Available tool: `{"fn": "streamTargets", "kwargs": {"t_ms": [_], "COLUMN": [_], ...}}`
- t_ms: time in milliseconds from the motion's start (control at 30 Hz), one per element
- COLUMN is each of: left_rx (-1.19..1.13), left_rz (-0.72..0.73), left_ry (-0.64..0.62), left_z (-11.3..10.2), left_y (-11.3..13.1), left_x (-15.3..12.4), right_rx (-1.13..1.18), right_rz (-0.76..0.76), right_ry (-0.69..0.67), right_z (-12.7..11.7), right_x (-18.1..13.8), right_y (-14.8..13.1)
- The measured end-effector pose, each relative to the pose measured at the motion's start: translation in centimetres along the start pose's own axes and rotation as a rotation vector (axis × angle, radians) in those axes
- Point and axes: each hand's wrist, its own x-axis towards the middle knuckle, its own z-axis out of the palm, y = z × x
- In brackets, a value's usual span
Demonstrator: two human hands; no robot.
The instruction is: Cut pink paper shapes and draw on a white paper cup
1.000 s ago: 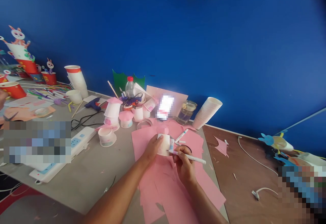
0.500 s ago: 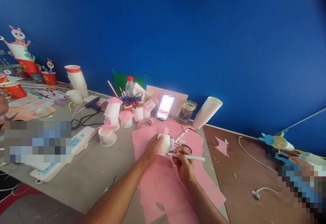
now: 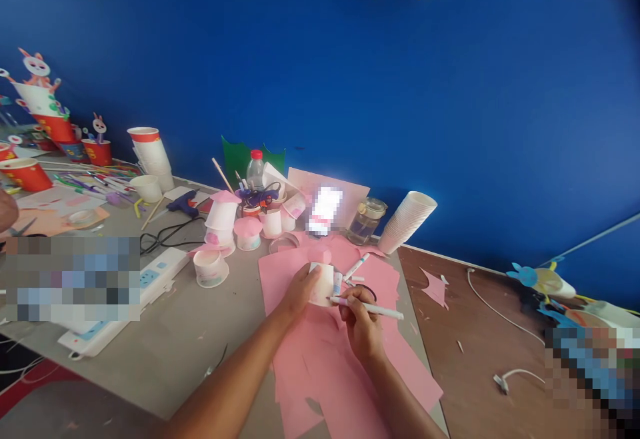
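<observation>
My left hand (image 3: pixel 301 287) is closed around the left side of a small white paper cup (image 3: pixel 323 284), held over pink paper (image 3: pixel 310 359). Between the fingers of my right hand (image 3: pixel 361 322) is a white marker (image 3: pixel 383 310), its tip at the cup's lower right edge; whether it touches cannot be made out. Just behind the cup sits a pink paper piece (image 3: pixel 320 254). A second marker (image 3: pixel 357 266) lies on the paper beyond my right hand.
Pink-topped cups (image 3: pixel 220 219) and a glue gun (image 3: pixel 184 203) stand to the left, near a white power strip (image 3: pixel 155 279). Behind are a lit phone (image 3: pixel 325 211), a glass jar (image 3: pixel 367 219) and leaning stacked cups (image 3: pixel 407 220). Another person's hand (image 3: pixel 7 211) shows at far left.
My hands, the cup and the marker stay nearly in place, with only a slight shift of the marker tip. The other person's hand at the far left has moved a little.
</observation>
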Motion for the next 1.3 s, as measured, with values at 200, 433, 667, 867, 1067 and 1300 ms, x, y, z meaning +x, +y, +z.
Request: {"fn": "streamTargets", "kwargs": {"t_ms": [200,433,667,867,1067,1300], "left_rx": [0.005,-0.033,-0.055,-0.048,-0.042,-0.037], "left_rz": [0.006,-0.013,-0.005,-0.013,-0.005,-0.004], "left_ry": [0.005,-0.029,-0.067,-0.051,-0.049,-0.048], "left_z": [0.04,0.2,0.43,0.37,0.36,0.3], "left_y": [0.21,0.36,0.65,0.51,0.54,0.52], "left_x": [-0.06,-0.2,-0.4,-0.32,-0.41,-0.27], "right_rx": [0.087,0.124,0.126,0.1,0.088,0.064], "right_rz": [0.034,0.029,0.035,0.027,0.023,0.014], "right_ry": [0.013,0.029,0.022,0.025,0.026,0.022], "right_z": [0.2,0.35,0.43,0.24,0.2,0.17], "right_x": [0.13,0.14,-0.02,-0.04,-0.04,-0.05], "right_y": [-0.28,-0.33,-0.36,-0.12,-0.12,-0.25]}}
